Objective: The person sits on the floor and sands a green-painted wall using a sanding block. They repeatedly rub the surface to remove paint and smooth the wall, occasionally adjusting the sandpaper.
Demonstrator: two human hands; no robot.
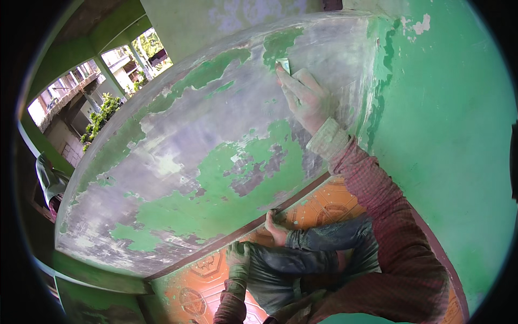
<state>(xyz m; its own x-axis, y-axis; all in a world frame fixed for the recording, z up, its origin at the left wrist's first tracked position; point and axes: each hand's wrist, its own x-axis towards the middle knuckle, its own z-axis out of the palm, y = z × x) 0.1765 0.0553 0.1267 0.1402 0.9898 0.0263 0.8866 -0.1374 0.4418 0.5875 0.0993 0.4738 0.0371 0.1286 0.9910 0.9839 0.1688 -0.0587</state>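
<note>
My right hand (pixel 309 97), dusty and in a checked sleeve, holds a small pale folded piece (pixel 285 65), perhaps sandpaper, at its fingertips. The piece lies against the upper part of a low wall (pixel 226 121) whose green paint is patchy, with grey surface showing between the patches. A green patch (pixel 279 44) lies beside the fingertips. My left hand (pixel 238 255) rests on my bent knee, below the wall's base, and seems to hold nothing; its fingers are bent and partly hard to make out.
A green wall (pixel 441 101) meets the patchy wall at the right. Dark skirting (pixel 259 220) edges the orange patterned floor tiles (pixel 206 265), which carry paint flakes. My bare foot (pixel 276 230) is close to the skirting. Plants (pixel 105 113) and buildings show through openings at the upper left.
</note>
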